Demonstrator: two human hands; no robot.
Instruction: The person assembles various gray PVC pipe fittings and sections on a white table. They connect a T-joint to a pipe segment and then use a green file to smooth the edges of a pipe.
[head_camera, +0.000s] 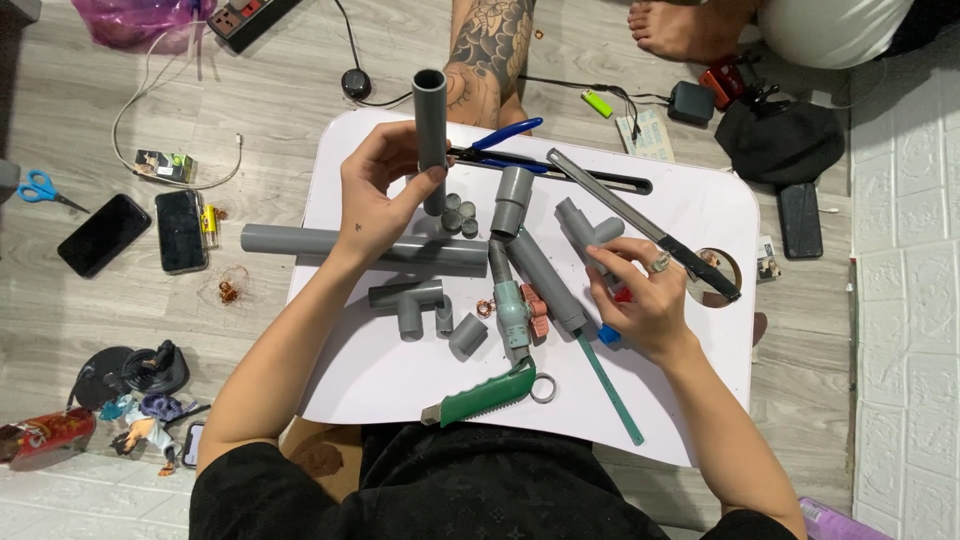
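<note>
Right now the left hand (375, 190) is gripping a short grey pipe (431, 125), holding it upright above the white counter (700, 200), fingers wrapped around its lower half. The right hand (645, 300) is curling loosely over a grey tee fitting (590, 228) and touching a small blue piece (608, 335) near the counter's right side; whether it is truly clasping anything is unclear. Between both hands are lying a long grey pipe (290, 240), an elbow fitting (410, 300), a valve with a red handle (520, 308) and a green utility knife (485, 397). Blue-handled pliers (505, 135) are resting just behind the upright pipe.
</note>
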